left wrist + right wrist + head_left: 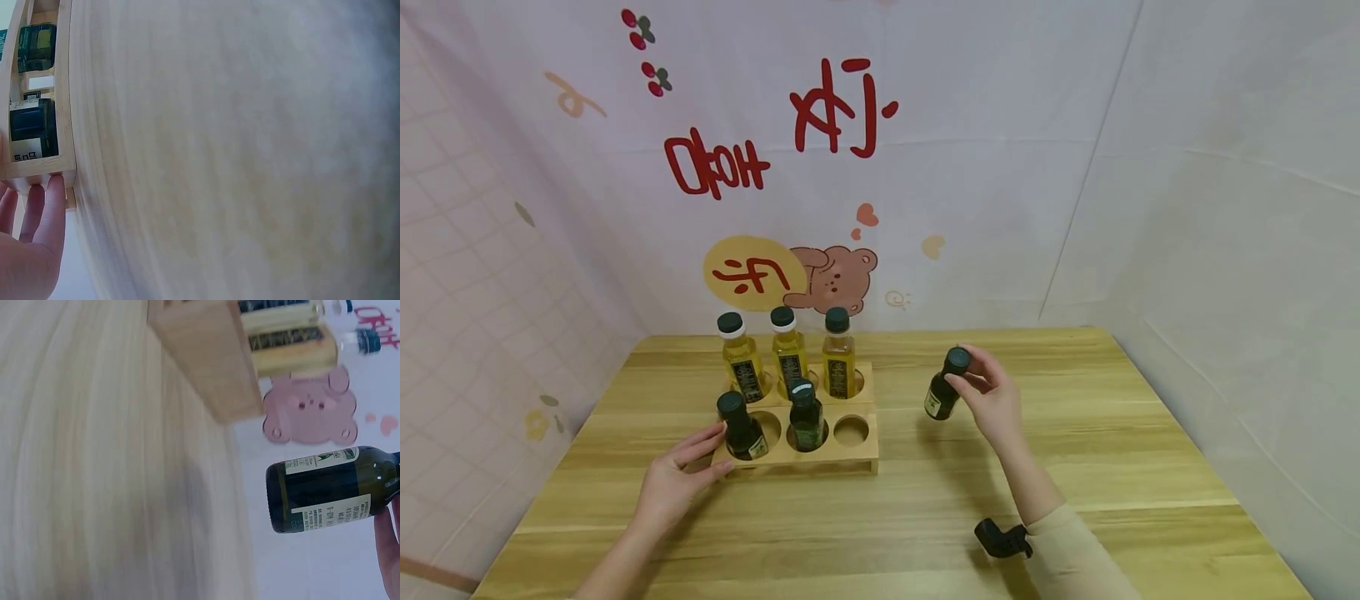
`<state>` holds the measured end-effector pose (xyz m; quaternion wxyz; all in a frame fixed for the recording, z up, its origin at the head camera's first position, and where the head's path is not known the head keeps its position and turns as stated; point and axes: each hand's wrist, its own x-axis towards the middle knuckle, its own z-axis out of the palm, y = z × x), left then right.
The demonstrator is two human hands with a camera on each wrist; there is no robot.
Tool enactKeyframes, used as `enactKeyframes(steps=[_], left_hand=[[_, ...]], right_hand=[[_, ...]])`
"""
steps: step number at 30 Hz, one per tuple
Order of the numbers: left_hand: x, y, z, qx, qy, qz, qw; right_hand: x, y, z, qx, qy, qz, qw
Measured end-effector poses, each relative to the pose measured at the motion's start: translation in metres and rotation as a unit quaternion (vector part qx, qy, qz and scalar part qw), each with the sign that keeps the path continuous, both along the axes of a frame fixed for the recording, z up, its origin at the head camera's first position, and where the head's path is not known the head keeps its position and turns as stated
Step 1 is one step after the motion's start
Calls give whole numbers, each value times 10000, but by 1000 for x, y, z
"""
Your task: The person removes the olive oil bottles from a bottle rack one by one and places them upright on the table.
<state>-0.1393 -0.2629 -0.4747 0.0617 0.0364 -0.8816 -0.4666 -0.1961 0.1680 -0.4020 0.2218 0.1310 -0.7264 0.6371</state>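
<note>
1. The person's right hand (992,402) pinches a small dark bottle (940,400) near its cap, thumb on one side and fingers on the other.
2. This bottle is in the air above the wooden table (925,517), to the right of a wooden rack (841,457) and apart from it, slightly tilted, cap uppermost; pale labels show on its sides.
3. The person's left hand (670,483) touches the rack's left end, its thumb spread from the fingers: fingertips against the end, thumb at the front corner.
4. Just beside those fingers, a front left bottle (742,435), dark with a dark cap, leans in the rack. A front middle bottle (807,421), also dark, stands next to it.
5. Behind, on the higher step, stand three yellow bottles (791,362) with dark caps and black labels.
6. A pale cloth backdrop (985,167) carries red writing and a cartoon bear (838,283).
</note>
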Motion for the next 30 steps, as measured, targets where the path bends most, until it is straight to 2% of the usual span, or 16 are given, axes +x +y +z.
enactKeyframes(steps=[7,14,23,30], left_hand=[[1,1,0,109,-20,-9,9999],[-1,0,2,224,-99,-71,9997],[-2,-1,-1,297,-40,-125,9995],[-2,-2,1,300,-57,-159,9994]], right_hand=[[-9,23,-6,265,-175,-359,9989],[-17,40,-8,441,-539,-801,9944],[-20,55,-10,575,-769,-1034,9900],[-27,65,-19,600,-812,-1151,9882]])
